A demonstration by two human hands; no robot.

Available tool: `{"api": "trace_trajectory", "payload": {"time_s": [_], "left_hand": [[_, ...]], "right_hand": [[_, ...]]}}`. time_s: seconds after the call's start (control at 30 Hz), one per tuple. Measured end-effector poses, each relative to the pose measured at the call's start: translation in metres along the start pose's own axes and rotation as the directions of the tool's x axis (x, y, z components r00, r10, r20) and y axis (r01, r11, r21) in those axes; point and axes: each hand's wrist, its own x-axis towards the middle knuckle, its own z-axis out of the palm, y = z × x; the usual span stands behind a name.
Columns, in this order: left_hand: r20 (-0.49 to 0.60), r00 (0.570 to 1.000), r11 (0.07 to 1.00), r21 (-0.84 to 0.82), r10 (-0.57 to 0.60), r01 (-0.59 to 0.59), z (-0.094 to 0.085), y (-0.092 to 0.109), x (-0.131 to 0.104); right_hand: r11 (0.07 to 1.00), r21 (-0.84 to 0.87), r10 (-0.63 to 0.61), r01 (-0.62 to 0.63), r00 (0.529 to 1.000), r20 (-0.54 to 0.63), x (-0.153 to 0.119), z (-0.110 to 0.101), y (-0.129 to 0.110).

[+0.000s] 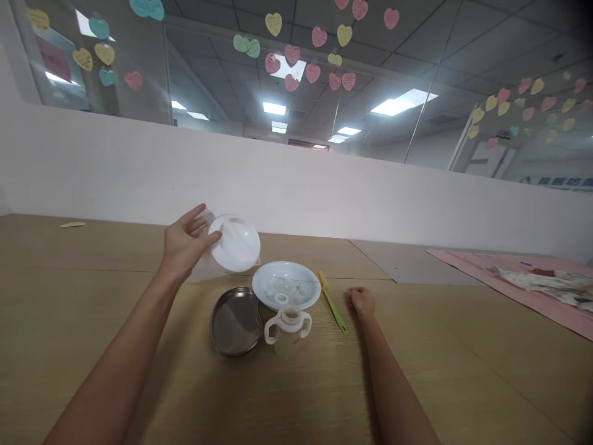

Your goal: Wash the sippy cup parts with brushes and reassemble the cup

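My left hand (186, 242) grips a see-through plastic jug with a round white lid (236, 244), held tilted above the table. The jug's body is faint and partly hidden behind the hand and lid. My right hand (362, 301) rests on the table, fingers curled in, with nothing visible in them. Just left of it lies a brush (334, 311) with a green handle and yellow head. A white bowl (309, 300) holds a white ring and small clear pieces. In front of it stands a clear baby bottle (288, 334) with two white handles and an uncapped neck.
A kidney-shaped steel tray (236, 324) sits left of the bottle. On the far right, a pink mat (463, 266) carries a crumpled cloth (546, 285). A pale flat piece (73, 224) lies at the back left. A white wall (296, 191) with glass above closes off the back.
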Motion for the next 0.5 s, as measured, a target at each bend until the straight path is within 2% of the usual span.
{"api": "trace_trajectory", "payload": {"time_s": [0.13,0.27,0.5], "left_hand": [[0.148,0.982,0.977,0.161,0.117,-0.141,0.009,0.002,-0.010],[0.257,0.949,0.930,0.268,0.181,-0.250,0.015,0.002,-0.017],[0.329,0.915,0.907,0.267,0.232,-0.326,0.018,0.002,-0.018]], "right_hand": [[0.999,-0.026,0.041,-0.040,0.999,0.011,0.002,0.002,0.002],[0.998,-0.040,0.051,-0.051,0.999,-0.002,0.000,0.001,0.001],[0.997,-0.064,0.039,-0.041,0.998,-0.039,-0.004,0.001,-0.002]]}}
